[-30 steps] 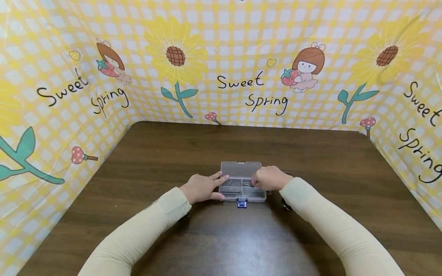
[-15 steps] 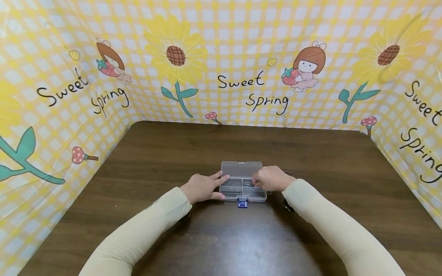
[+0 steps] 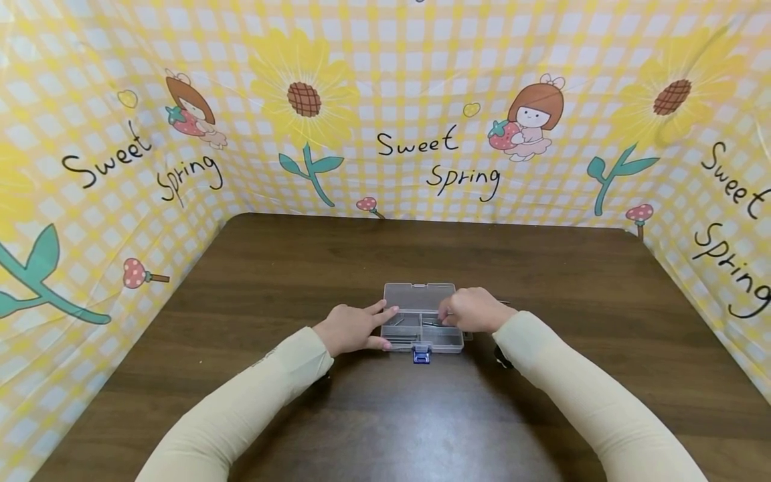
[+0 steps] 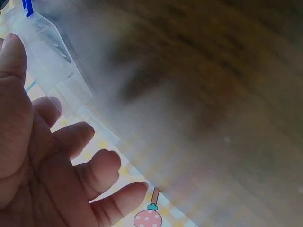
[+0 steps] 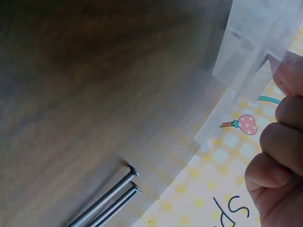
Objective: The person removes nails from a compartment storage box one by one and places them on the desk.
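Observation:
A clear plastic compartment box [image 3: 442,341] with a blue latch [image 3: 421,355] stands on the table, its lid [image 3: 419,296] raised at the back. My left hand [image 3: 352,328] steadies the left side, fingers spread over the rim and thumb at the front corner. Over the back right compartment, my right hand [image 3: 476,310] has its fingers curled, and thumb and forefinger pinch a thin metal piece [image 5: 264,61], mostly hidden by the fingertips. Slim metal pieces [image 3: 402,337] lie in the front left compartment, with more in both back ones.
Two long screws [image 5: 109,201] lie on the brown wooden table [image 3: 385,415] to the right of the box, largely hidden behind my right hand in the head view. A yellow checked cloth [image 3: 337,181] walls the back and sides.
Right hand shifts very slightly over the back right compartment, still with curled fingers. Left hand and box stay in place; the head view sways a little.

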Demonstrator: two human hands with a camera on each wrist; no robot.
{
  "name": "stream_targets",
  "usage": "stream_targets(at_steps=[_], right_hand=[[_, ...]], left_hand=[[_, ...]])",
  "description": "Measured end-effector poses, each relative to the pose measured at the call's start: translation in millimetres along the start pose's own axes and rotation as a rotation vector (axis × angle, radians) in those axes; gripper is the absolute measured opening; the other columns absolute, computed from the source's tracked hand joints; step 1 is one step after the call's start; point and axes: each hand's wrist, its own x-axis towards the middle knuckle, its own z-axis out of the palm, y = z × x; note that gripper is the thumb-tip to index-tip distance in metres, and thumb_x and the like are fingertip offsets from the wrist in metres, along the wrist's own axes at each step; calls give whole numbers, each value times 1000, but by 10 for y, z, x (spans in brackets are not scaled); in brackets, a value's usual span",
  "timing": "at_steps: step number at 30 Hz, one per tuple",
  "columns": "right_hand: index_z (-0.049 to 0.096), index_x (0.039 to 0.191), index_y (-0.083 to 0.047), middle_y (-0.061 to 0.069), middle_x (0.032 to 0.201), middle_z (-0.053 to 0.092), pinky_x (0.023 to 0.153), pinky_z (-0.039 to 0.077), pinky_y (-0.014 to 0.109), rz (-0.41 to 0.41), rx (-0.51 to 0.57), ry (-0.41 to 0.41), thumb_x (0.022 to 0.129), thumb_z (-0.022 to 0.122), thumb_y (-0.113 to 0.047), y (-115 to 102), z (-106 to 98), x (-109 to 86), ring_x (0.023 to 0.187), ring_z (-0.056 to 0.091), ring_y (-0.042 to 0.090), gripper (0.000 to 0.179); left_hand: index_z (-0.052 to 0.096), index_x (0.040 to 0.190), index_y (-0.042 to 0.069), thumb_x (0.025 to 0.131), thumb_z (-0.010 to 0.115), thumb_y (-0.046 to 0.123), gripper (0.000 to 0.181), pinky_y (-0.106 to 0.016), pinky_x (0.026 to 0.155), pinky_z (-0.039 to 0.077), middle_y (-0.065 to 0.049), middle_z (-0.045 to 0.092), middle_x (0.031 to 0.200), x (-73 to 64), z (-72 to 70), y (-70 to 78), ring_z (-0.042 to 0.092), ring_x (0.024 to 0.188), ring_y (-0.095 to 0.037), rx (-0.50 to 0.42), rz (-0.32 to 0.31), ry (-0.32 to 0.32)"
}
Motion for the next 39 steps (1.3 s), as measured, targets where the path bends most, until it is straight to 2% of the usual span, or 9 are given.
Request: stream_targets(at_steps=[6, 13, 22, 27, 39], right_hand=[[73, 89, -13, -6, 81, 69, 67, 52, 32, 0, 15, -2, 90, 66, -12, -15, -47, 2, 67, 59, 6, 7], [72, 87, -15, -9, 78, 67, 68, 50, 32, 4, 20, -6, 90, 65, -13, -9, -93, -4, 69, 59, 7, 7], [72, 89, -14, -6, 84, 69, 71, 52, 35, 15, 23, -5, 90, 66, -14, 6, -106, -48, 75, 63, 10, 6], [73, 90, -13, -4, 87, 71, 71, 52, 36, 24, 29, -10, 89, 67, -14, 25, -129, -56, 78, 65, 12, 6], [72, 87, -14, -5, 83, 69, 70, 52, 36, 23, 17, 11, 89, 66, -12, 66, -177, -105, 74, 64, 11, 7]], left_hand=[[34, 150, 26, 86, 49, 64, 76, -27, 42, 24, -3, 38, 151, -3, -6, -14, 40, 41, -14, 17, 11, 12], [34, 150, 26, 86, 50, 63, 76, -27, 42, 25, -3, 38, 151, -3, -10, -13, 40, 41, -13, 10, 15, 13], [33, 151, 25, 87, 49, 63, 76, -26, 43, 22, -3, 37, 151, -9, -15, -10, 32, 40, -12, 4, 19, 4], [33, 151, 25, 87, 49, 62, 76, -26, 43, 22, -3, 37, 151, -7, -7, -13, 33, 41, -12, -3, 23, 8], [33, 151, 26, 87, 49, 63, 75, -26, 43, 22, -3, 37, 151, 0, 2, -18, 33, 40, -12, -3, 23, 8]])
